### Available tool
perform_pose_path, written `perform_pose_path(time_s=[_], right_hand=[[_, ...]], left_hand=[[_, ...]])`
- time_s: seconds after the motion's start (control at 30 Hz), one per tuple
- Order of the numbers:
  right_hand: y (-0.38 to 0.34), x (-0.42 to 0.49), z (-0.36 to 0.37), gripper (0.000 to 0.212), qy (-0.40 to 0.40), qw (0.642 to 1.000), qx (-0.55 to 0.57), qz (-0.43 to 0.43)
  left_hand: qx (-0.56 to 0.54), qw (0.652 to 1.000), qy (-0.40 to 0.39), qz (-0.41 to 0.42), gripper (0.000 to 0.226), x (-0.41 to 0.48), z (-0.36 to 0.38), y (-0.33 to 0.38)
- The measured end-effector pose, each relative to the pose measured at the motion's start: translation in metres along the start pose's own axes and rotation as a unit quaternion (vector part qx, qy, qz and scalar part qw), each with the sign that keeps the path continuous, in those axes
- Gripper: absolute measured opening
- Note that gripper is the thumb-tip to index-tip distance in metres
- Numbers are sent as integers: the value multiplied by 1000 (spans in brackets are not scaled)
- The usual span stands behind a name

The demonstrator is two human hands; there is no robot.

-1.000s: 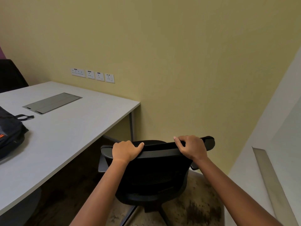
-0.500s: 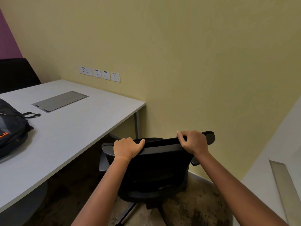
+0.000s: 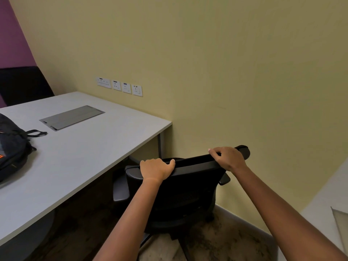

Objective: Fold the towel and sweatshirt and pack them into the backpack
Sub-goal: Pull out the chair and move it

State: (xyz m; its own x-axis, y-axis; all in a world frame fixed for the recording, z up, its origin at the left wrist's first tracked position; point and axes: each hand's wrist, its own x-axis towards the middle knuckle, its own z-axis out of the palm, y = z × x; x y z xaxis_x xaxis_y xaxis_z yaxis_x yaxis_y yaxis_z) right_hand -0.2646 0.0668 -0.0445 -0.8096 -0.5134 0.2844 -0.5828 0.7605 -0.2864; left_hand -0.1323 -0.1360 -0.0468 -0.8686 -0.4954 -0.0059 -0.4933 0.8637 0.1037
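We hold the top of the black chair (image 3: 190, 187) with both hands. Our left hand (image 3: 157, 169) curls over the top bar near its left end, and our right hand (image 3: 228, 159) grips it near its right end. The chair stands by the corner of the white table (image 3: 90, 149). The dark backpack (image 3: 11, 147) lies on the table at the far left, well apart from our hands, with a gray plate (image 3: 72, 117) near it.

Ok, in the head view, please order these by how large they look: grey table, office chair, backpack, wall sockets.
1. grey table
2. office chair
3. backpack, cut by the left edge, so unsure
4. wall sockets, smallest, but also farthest
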Motion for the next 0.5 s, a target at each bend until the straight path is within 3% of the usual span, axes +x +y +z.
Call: perform_pose_path(time_s=[0.2, 0.5], right_hand=[[15, 22, -7, 42, -124, 989, -33, -67], [20, 12, -7, 76, -83, 991, -10, -107]], left_hand=[[-36, 997, -65, 6, 60, 22, 2, 5], [-50, 997, -50, -17, 52, 14, 0, 4]])
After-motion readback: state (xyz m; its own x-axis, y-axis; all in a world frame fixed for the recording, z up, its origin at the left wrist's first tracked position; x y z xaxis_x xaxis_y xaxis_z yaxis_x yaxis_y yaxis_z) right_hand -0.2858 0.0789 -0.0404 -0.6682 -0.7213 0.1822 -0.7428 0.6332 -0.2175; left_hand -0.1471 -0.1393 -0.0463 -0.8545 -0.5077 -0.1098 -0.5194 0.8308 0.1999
